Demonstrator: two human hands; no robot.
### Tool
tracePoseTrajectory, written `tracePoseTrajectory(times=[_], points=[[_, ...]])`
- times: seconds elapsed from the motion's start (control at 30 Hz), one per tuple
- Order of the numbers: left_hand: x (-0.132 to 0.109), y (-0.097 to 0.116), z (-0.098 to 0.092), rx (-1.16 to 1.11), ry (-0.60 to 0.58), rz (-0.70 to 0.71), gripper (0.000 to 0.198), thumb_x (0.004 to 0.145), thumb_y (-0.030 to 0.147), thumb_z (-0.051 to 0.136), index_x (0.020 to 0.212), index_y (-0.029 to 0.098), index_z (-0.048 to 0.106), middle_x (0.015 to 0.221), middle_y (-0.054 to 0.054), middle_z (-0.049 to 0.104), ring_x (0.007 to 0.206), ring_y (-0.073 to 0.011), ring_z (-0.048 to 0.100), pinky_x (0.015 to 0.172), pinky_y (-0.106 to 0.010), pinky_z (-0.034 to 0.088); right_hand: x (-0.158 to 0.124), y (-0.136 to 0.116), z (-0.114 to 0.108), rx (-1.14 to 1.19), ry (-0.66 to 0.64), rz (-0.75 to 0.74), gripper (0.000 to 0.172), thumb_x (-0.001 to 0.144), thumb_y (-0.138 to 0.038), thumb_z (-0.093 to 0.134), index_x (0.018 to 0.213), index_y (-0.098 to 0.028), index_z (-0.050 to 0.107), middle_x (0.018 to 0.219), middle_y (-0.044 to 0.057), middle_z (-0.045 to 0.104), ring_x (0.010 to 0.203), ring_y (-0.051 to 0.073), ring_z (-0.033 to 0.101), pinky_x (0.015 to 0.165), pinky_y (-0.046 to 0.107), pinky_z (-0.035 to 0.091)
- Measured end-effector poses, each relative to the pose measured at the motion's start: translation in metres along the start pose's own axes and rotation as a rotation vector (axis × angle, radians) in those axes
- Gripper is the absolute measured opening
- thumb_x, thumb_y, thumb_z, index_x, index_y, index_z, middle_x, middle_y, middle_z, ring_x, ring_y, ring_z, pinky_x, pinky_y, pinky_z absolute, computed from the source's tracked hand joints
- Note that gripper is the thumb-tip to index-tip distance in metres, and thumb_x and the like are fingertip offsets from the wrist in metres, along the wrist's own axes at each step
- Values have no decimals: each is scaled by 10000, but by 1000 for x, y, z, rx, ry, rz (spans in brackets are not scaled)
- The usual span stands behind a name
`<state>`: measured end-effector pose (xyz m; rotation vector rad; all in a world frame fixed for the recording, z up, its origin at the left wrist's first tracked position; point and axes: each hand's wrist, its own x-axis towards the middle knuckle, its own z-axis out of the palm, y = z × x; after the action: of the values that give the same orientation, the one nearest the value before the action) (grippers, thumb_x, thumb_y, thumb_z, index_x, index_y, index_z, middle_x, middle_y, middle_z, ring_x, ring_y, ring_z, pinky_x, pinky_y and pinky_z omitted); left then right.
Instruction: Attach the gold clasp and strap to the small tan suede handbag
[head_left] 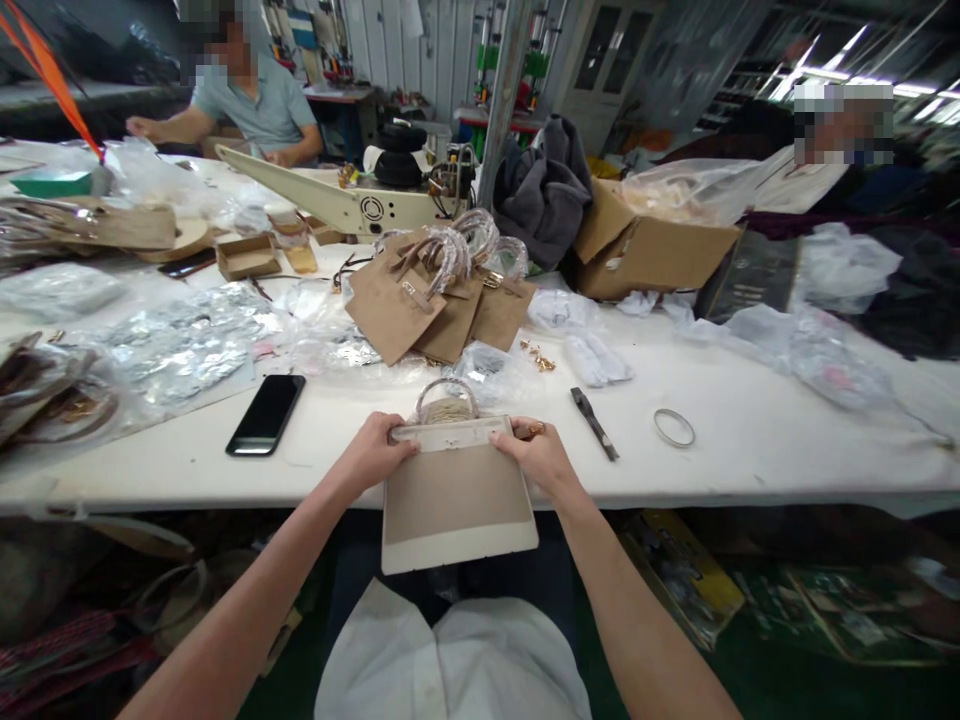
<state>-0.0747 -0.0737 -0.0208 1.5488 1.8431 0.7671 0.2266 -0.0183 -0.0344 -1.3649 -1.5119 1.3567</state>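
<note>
A beige bag panel [459, 495] with a pale strip along its top and a wrapped loop handle [448, 384] hangs over the table's front edge. My left hand [382, 448] pinches its top left corner, thumb on the near face. At the top right corner my right hand [538, 452] grips the panel, and small gold-coloured pieces show by its fingers. Behind the handle lies a bundle of tan cord [445, 411]. Further back, several brown panels with wrapped handles [442, 300] are piled up, with small gold-coloured fittings [538, 358] to their right.
A black phone [266, 415] lies left of my hands; a dark metal tool [594, 424] and a ring [674, 427] lie right. Plastic bags [180, 335], a cream machine [360, 205] and a cardboard box [660, 255] stand farther back. One person [262, 115] sits across the table, another at right.
</note>
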Motion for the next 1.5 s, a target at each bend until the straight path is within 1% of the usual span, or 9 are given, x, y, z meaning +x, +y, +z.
tracePoseTrajectory(times=[0.2,0.3,0.67,0.77,0.9,0.97,1.07,1.27,1.5], points=[[5,-14,10,-165,-25,-56,564,745,493,728,1200,160,739,1288,-144,692,1226,-375,640,1106,-456,490,13,17,1,-50,77,-70,237,743,-428,832,810,-201,810,1110,77,771,998,279,679,846,342,532],[2,-18,8,-180,-45,-33,596,788,529,707,1255,159,727,1279,-140,717,1203,-372,660,1102,-466,502,17,27,1,-10,40,-54,234,763,-430,832,827,-205,818,1141,77,774,1067,307,685,913,365,544],[0,-20,0,-169,-66,13,554,773,534,722,1191,173,762,1147,-101,776,1053,-344,705,994,-433,537,6,7,-4,149,-157,40,441,790,-514,863,1104,-209,809,1001,54,811,925,277,709,823,362,554],[-1,-21,2,-144,-54,25,527,787,540,704,1170,182,761,1153,-104,762,1058,-340,701,960,-423,534,6,8,-3,47,-118,24,378,816,-506,819,1030,-195,819,988,72,811,923,290,714,827,378,556],[1,-21,2,36,29,37,376,780,539,694,891,183,739,1059,-141,726,1014,-353,681,885,-431,513,9,15,-1,-143,8,-92,278,818,-466,779,905,-204,814,1101,95,801,1039,310,710,958,409,542],[3,-20,1,31,-5,32,358,780,542,695,839,190,728,1002,-128,727,974,-348,684,856,-427,507,11,19,1,-176,43,-140,246,818,-458,767,836,-213,790,1133,97,791,1038,303,703,993,418,527],[4,-21,1,-107,-79,-25,395,767,562,719,892,189,753,986,-99,748,936,-337,699,810,-407,516,15,20,4,-177,48,-188,233,827,-441,747,769,-215,746,1159,99,779,1035,294,693,999,415,513],[5,-29,6,-170,15,-14,485,761,575,750,1043,180,769,1061,-100,749,997,-335,699,844,-400,532,21,16,6,-141,48,-187,255,841,-456,738,790,-206,722,1126,103,775,1003,289,666,959,403,506],[7,-33,-1,-243,-64,18,454,740,578,788,971,188,779,1108,-102,735,981,-317,676,858,-406,521,20,15,5,-144,-9,-163,276,881,-471,725,843,-198,742,1152,98,756,1065,297,666,989,401,490]])
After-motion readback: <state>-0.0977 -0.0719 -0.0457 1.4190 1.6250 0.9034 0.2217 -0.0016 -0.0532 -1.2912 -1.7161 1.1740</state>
